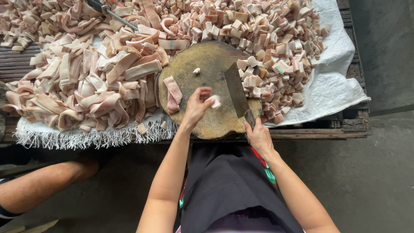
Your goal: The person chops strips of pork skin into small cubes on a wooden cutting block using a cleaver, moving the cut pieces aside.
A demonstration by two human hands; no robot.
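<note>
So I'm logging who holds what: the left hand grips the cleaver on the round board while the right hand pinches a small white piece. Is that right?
Not quite: the hands are swapped. In the head view the right hand grips the cleaver on the round board, while the left hand pinches the small white piece.

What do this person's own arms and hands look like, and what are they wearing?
Both arms are bare from above the elbow down: no sleeves show. The left hand and right hand wear no gloves, and no rings, watch or bracelets can be seen. A dark apron covers the lap, with a red and green patterned garment showing at its edges.
</note>
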